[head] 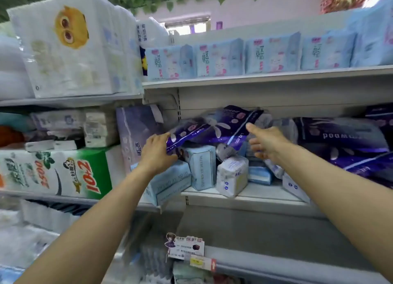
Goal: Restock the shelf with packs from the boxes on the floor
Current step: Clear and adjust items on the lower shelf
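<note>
A dark purple pack (209, 128) with white petals lies tilted on top of a heap of small light-blue and white packs (202, 168) on the middle shelf (244, 195). My left hand (156, 153) grips the purple pack's left end from below. My right hand (265, 142) is at its right end, index finger stretched out and touching the pack's edge, the other fingers loosely curled. No floor boxes are in view.
More purple packs (344, 139) fill the shelf to the right. Pale blue packs (221, 58) line the upper shelf. Large white tissue bundles (70, 43) and a green and white pack (63, 173) stand on the left shelves. A price tag (187, 249) hangs on the lower shelf edge.
</note>
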